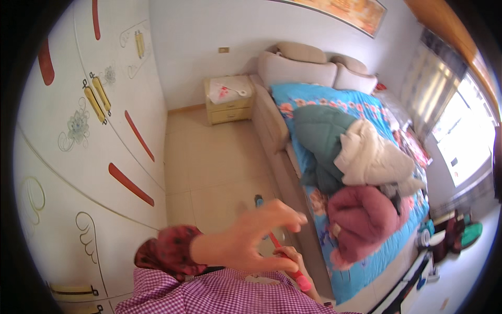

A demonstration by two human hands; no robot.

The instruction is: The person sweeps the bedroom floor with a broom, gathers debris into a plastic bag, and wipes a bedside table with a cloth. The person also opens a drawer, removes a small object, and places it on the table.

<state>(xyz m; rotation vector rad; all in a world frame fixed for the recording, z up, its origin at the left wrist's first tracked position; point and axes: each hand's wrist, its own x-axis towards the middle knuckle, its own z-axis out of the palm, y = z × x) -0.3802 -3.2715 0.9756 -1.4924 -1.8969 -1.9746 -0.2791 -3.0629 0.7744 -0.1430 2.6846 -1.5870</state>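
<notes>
My left hand [235,237] is raised in front of my chest, its thumb and fingers spread and holding nothing. It is slightly blurred, and a dark red spotted cuff [172,247] covers the wrist. Lower and to its right, my right hand [291,257] is closed around a red long-handled tool [302,282] with a pink end near me. The shaft slants down toward the floor, partly hidden behind my left hand. A blue and dark part [259,201] shows beyond that hand, apparently the tool's far end; its type cannot be made out.
A bed [270,117] on the right bears a green padded garment [321,129], a cream one [372,153] and a pink one [361,219]. White wardrobe doors [129,129] line the left. Between them runs tiled floor [211,157] to a nightstand [229,114].
</notes>
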